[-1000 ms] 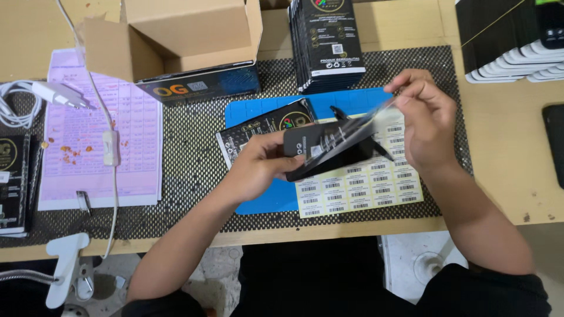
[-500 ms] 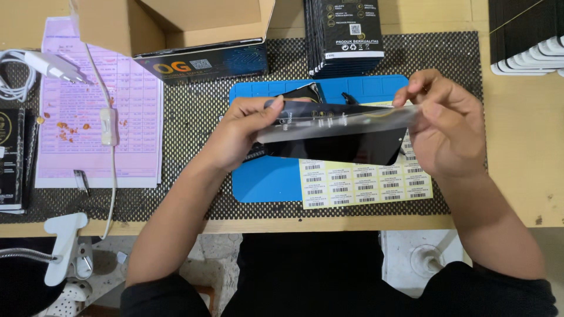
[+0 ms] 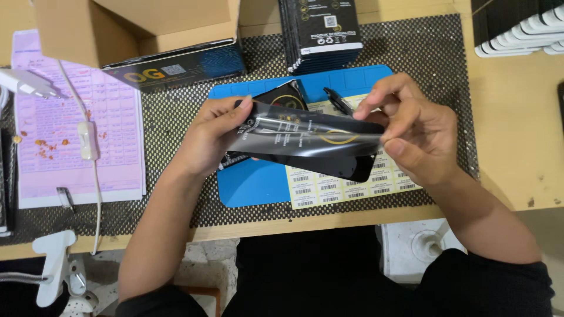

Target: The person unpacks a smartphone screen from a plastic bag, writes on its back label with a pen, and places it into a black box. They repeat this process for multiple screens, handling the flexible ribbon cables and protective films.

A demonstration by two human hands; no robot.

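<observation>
Both my hands hold a flat black rectangular pack in a shiny clear sleeve (image 3: 305,141) above a blue mat (image 3: 258,182). My left hand (image 3: 214,132) grips its left end, thumb on top. My right hand (image 3: 411,132) pinches the right end of the sleeve between thumb and fingers. Under the pack lies a white sheet of barcode stickers (image 3: 346,185), partly hidden by it. Another black pack (image 3: 282,97) lies on the mat behind the held one, beside a black pen (image 3: 336,100).
A stack of black packs (image 3: 320,29) stands at the back. An open cardboard box (image 3: 135,29) with a dark carton (image 3: 176,67) sits back left. A pink form (image 3: 76,123) and white cable switch (image 3: 88,141) lie left. White items (image 3: 520,35) are stacked back right.
The pack has turned from tilted to lying level between both hands, and my hands have spread to its two ends. The camera view has shifted slightly.
</observation>
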